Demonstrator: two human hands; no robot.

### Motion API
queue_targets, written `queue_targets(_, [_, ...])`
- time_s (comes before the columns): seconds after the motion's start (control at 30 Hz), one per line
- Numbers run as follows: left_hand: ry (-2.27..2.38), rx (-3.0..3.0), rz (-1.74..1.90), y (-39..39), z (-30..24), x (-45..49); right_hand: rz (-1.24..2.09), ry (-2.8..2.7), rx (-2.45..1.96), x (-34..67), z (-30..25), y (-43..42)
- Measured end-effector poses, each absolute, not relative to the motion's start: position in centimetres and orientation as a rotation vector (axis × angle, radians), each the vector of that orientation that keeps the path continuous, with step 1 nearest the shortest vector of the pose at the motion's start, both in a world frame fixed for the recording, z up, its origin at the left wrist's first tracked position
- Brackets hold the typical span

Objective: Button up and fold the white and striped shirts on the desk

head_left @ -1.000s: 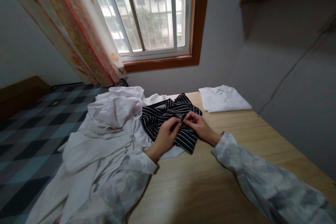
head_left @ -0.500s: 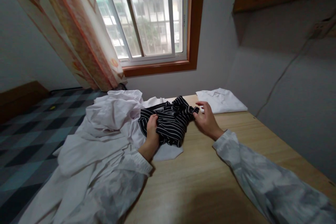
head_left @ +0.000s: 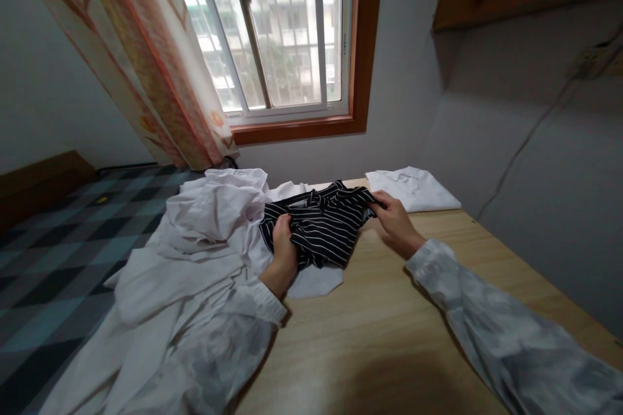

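Note:
A black garment with thin white stripes (head_left: 324, 227) is stretched between both hands just above a wooden table (head_left: 384, 343). My left hand (head_left: 283, 251) is closed on its left edge, next to a big heap of white clothes (head_left: 195, 253). My right hand (head_left: 395, 220) is closed on its right corner, near a folded white shirt (head_left: 411, 188). Under the striped garment lies a flat piece of white cloth (head_left: 316, 280). Both my sleeves are pale and mottled grey.
The white heap spills off the table's left side towards a bed with a dark checked cover (head_left: 63, 240). A window (head_left: 277, 32) with a patterned curtain (head_left: 141, 58) is behind the table. A grey wall (head_left: 535, 142) runs along the right.
My hands have moved apart from the middle of the striped garment to its two ends, and the bunched cloth is now pulled out wider between them.

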State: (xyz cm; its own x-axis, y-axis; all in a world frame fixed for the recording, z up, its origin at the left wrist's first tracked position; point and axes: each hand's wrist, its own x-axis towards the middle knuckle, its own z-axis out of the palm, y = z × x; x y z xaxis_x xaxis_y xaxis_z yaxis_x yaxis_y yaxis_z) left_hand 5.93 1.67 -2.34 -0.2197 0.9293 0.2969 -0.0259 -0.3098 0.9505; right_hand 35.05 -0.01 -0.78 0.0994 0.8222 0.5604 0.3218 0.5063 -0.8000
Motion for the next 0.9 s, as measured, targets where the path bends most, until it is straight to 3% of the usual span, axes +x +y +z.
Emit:
queue_targets(0.3, [1.128, 1.263, 1.536, 0.0, -0.9, 7.0, 0.417, -1.339, -1.233, 38.5, 5.0, -0.9])
queue_targets(0.57, [1.154, 1.661, 1.272, -0.7, -0.7, 7.5, -0.075, -1.434, -1.673, 41.8, 5.8, -0.7])
queue_targets(0.7, [1.17, 1.83, 1.194, -1.7, -0.1, 7.9, -0.338, -1.741, -1.559, 39.9, 6.2, -1.5])
queue_targets(0.9, [1.191, 1.841, 1.252, -2.0, 0.1, 8.0, 0.247, -2.264, -1.379, 35.1, 4.3, -3.2])
